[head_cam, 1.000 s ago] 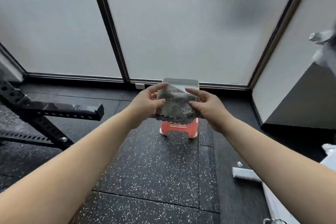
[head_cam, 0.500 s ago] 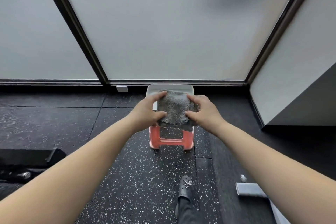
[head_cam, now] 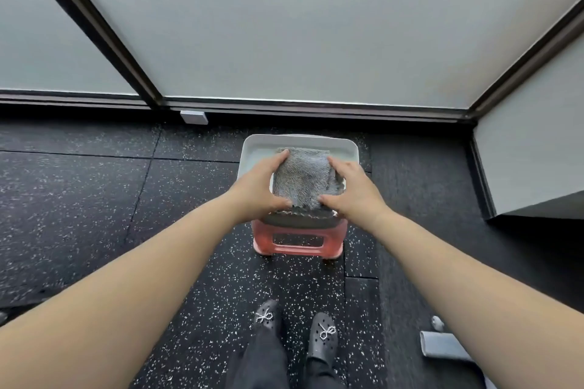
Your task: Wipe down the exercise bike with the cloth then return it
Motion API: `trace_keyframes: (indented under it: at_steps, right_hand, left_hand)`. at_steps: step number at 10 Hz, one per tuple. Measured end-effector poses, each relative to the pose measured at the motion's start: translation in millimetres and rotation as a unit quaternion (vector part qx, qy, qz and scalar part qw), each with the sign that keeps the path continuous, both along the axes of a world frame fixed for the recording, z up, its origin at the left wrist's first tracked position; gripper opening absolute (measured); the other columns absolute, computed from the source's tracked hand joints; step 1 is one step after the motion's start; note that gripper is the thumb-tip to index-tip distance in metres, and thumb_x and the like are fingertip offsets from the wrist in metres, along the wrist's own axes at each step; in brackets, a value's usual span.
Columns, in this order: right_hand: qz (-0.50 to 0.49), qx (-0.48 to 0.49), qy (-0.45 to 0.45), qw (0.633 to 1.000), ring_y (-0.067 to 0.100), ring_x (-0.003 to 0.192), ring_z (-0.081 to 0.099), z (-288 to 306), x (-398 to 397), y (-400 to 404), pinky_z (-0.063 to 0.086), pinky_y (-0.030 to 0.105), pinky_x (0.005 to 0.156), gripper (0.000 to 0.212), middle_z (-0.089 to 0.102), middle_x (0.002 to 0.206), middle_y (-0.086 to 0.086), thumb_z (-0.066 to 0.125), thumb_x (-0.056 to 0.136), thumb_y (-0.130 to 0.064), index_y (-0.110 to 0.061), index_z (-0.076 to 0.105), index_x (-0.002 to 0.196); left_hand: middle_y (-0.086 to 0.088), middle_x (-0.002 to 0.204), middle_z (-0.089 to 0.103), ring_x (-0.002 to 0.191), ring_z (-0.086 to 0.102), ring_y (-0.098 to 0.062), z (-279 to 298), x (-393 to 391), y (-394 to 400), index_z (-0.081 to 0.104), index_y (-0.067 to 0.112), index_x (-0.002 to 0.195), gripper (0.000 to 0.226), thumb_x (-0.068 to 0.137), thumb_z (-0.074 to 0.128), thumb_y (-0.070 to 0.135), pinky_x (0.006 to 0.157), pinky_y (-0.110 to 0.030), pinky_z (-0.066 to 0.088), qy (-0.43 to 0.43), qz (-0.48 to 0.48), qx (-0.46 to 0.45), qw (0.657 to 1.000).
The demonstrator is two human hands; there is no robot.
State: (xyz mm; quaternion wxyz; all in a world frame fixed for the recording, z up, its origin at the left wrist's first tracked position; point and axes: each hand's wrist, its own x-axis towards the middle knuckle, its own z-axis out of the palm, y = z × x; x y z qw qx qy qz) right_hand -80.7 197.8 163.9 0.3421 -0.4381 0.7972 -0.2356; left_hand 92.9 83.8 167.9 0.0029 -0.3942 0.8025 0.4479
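A folded grey fluffy cloth [head_cam: 301,177] is held flat between both hands, low over a white tray [head_cam: 259,148]. The tray rests on a small red plastic stool [head_cam: 297,238] on the floor. My left hand [head_cam: 257,183] grips the cloth's left edge, thumb at the near corner and fingers at the far corner. My right hand [head_cam: 350,189] grips the right edge the same way. I cannot tell whether the cloth touches the tray. The exercise bike is out of view.
Black speckled rubber floor tiles [head_cam: 94,199] run up to frosted glass panels [head_cam: 300,25] with dark frames. My two feet in black shoes [head_cam: 322,335] stand just before the stool. A grey-white machine base [head_cam: 442,346] lies at lower right. A grey wall corner [head_cam: 531,151] juts in at right.
The view has closed in on the stool and tilted down, and the rack at the left has left the frame. Both hands have lowered the cloth onto or just over the tray.
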Motion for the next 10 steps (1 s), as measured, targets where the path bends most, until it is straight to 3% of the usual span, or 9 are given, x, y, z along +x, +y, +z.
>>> trace_keyframes:
  at_steps: [2,3,4,5,6,7,8,10]
  right_hand:
    - [-0.015,0.037,-0.013,0.999,0.015,0.127,0.045,-99.4,-21.0,-64.1,0.033,0.023,0.100,0.091,0.033,0.146,-0.002,0.075,0.075,-0.022,-0.025,0.023,0.149]
    - [-0.013,0.060,-0.008,0.998,0.017,0.122,0.048,-146.9,-30.8,-85.7,0.041,0.030,0.099,0.091,0.031,0.147,-0.004,0.074,0.074,-0.022,-0.025,0.023,0.150]
    - [-0.005,0.088,-0.013,0.996,0.018,0.120,0.049,-186.2,-35.2,-93.0,0.041,0.026,0.093,0.093,0.030,0.147,-0.004,0.075,0.075,-0.023,-0.023,0.020,0.150]
    - [0.017,0.123,0.029,0.992,0.020,0.121,0.046,-207.9,-35.5,-92.7,0.041,0.030,0.094,0.096,0.028,0.143,-0.001,0.076,0.074,-0.033,-0.022,0.019,0.150]
    - [0.035,0.100,0.148,0.983,0.026,0.132,0.030,-210.0,-30.3,-91.2,0.032,0.040,0.108,0.098,0.022,0.147,0.002,0.073,0.072,-0.046,-0.021,0.017,0.149]
    - [0.115,0.094,0.205,0.967,0.025,0.147,0.003,-211.1,-22.5,-95.2,0.011,0.044,0.118,0.102,-0.001,0.160,-0.002,0.064,0.077,-0.054,-0.023,0.001,0.151]
    - [0.151,0.159,0.213,0.952,0.023,0.148,-0.009,-218.2,-22.2,-98.9,0.002,0.049,0.118,0.108,-0.015,0.161,-0.005,0.063,0.077,-0.057,-0.022,-0.007,0.151]
    - [0.074,0.170,0.176,0.967,0.022,0.149,-0.007,-192.0,-26.0,-90.1,0.003,0.045,0.120,0.103,-0.011,0.161,-0.001,0.063,0.080,-0.052,-0.023,-0.005,0.151]
  left_hand:
    - [0.003,0.151,0.030,0.129,0.042,-0.013,-109.8,-29.9,-59.9,0.016,0.027,0.150,0.106,0.067,0.081,0.011,0.095,-0.029,0.050,-0.021,0.008,0.030,0.999]
    - [0.003,0.150,0.030,0.129,0.043,-0.015,-159.4,-41.2,-81.8,0.016,0.031,0.149,0.108,0.065,0.081,0.012,0.096,-0.038,0.050,-0.036,0.008,0.041,0.998]
    - [0.004,0.152,0.028,0.136,0.034,-0.015,-194.0,-47.5,-89.6,0.016,0.030,0.149,0.105,0.068,0.080,0.014,0.109,-0.030,0.033,-0.061,-0.008,0.028,0.998]
    - [0.007,0.154,0.015,0.131,0.041,-0.019,-211.1,-45.9,-89.0,0.015,0.035,0.149,0.099,0.072,0.078,0.034,0.106,-0.034,0.037,-0.110,-0.024,-0.009,0.994]
    - [0.008,0.156,0.005,0.133,0.033,-0.023,-215.2,-41.4,-88.7,0.018,0.038,0.147,0.084,0.080,0.066,0.049,0.107,-0.040,0.034,-0.156,-0.013,-0.104,0.982]
    - [0.011,0.159,-0.002,0.141,0.018,-0.023,-220.3,-43.4,-88.3,0.009,0.035,0.149,0.080,0.086,0.055,0.051,0.110,-0.041,0.026,-0.176,-0.109,-0.223,0.953]
    - [0.012,0.159,-0.010,0.146,0.003,-0.023,-226.4,-42.5,-90.0,-0.005,0.032,0.149,0.089,0.086,0.052,0.055,0.115,-0.050,0.012,-0.246,-0.172,-0.223,0.927]
    - [0.004,0.159,-0.011,0.147,-0.006,-0.021,-197.6,-32.6,-102.6,-0.001,0.023,0.151,0.082,0.091,0.049,0.047,0.119,-0.046,0.007,-0.267,-0.101,-0.182,0.941]
